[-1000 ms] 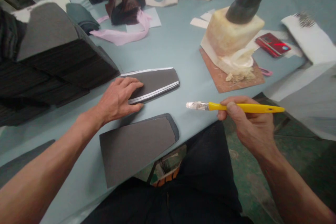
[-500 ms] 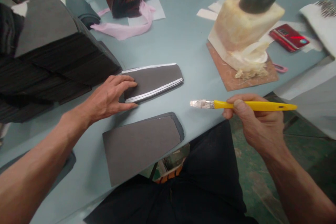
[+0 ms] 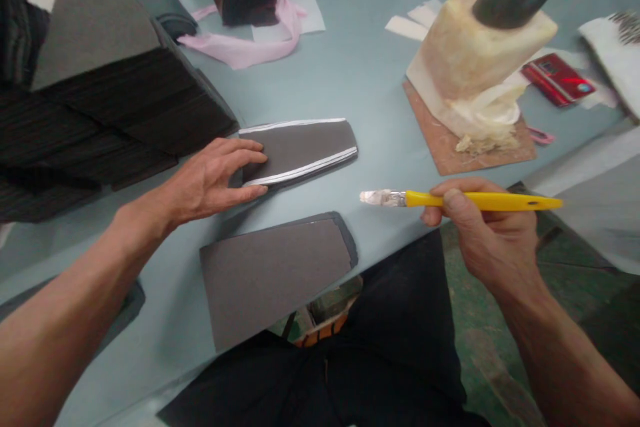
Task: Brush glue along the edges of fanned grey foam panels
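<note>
My left hand [image 3: 220,173] rests with fingers spread on the near end of a dark grey tapered panel [image 3: 305,143]. White lines run along both long edges of that panel, and more panel edges show beneath the lower one. In my right hand [image 3: 480,220] is a yellow-handled brush [image 3: 505,201], gripped between thumb and fingers. Its bristles, coated in white, point left and hang apart from the panels. Closer to my body lies another grey panel [image 3: 275,280], with a darker edge showing beneath its right end.
Tall stacks of dark panels [image 3: 130,100] stand at the left. At the right, a yellowed glue container [image 3: 480,53] with a black top sits on a brown board [image 3: 440,147]. Beyond it lies a red case [image 3: 557,80]. Pink cloth [image 3: 240,50] lies at the back.
The whole view has shifted slightly, so the table things appear a little further right. Both hands keep their poses; the brush stays in my right hand.
</note>
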Demonstrator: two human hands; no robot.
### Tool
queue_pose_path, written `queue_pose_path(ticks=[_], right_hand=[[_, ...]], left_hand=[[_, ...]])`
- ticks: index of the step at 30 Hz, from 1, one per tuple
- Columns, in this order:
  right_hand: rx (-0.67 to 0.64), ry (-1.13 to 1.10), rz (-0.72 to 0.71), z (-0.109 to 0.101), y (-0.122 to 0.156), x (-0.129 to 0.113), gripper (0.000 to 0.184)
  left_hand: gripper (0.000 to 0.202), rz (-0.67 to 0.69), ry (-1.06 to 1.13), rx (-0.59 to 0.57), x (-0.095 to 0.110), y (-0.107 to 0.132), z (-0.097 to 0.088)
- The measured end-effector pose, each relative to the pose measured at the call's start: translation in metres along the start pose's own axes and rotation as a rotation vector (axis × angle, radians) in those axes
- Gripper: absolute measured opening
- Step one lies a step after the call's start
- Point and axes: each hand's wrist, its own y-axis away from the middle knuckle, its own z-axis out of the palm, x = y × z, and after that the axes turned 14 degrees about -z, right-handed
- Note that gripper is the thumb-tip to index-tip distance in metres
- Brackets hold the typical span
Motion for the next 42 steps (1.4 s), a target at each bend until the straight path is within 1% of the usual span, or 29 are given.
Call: queue_pose_path(ticks=[3, 6, 9, 11, 13, 16, 20, 24, 27, 31, 37, 42], right_hand=[[-0.007, -0.004, -0.01, 0.0, 0.001, 0.0, 0.025], [0.001, -0.021, -0.004, -0.001, 0.002, 0.0, 0.024], [0.022, -0.076, 0.01, -0.004, 0.004, 0.0, 0.024], [0.042, -0.113, 0.013, -0.006, 0.005, -0.001, 0.023], [0.062, -0.126, 0.001, -0.007, 0.005, -0.003, 0.023], [0.109, -0.134, -0.073, -0.009, 0.004, -0.008, 0.023], [0.172, -0.114, -0.219, -0.009, 0.003, -0.02, 0.018], [0.15, -0.054, -0.319, -0.01, 0.006, -0.032, 0.014], [0.119, 0.016, -0.368, -0.012, 0.012, -0.037, 0.013], [0.084, 0.075, -0.379, -0.011, 0.018, -0.039, 0.013], [-0.015, 0.087, -0.421, -0.001, 0.021, -0.04, 0.011], [-0.062, 0.118, -0.41, 0.009, 0.026, -0.04, 0.005]], left_hand=[[0.059, -0.002, -0.007, 0.022, 0.002, 0.003, 0.001], [0.053, -0.01, -0.027, 0.054, 0.004, 0.004, 0.003], [0.048, -0.056, -0.066, 0.093, 0.005, 0.002, 0.007], [0.04, -0.09, -0.095, 0.132, 0.005, -0.001, 0.008], [0.03, -0.088, -0.107, 0.219, 0.007, -0.003, 0.007], [0.016, -0.053, -0.098, 0.384, 0.013, -0.006, 0.0], [0.013, -0.018, -0.068, 0.581, 0.022, -0.008, -0.011], [0.014, 0.039, -0.024, 0.765, 0.031, -0.001, -0.017], [0.015, 0.054, -0.004, 0.867, 0.039, 0.019, -0.021], [0.014, 0.033, 0.001, 0.943, 0.052, 0.059, -0.021], [0.015, -0.08, -0.029, 0.978, 0.064, 0.12, -0.003], [0.013, -0.19, -0.049, 1.027, 0.069, 0.158, 0.014]])
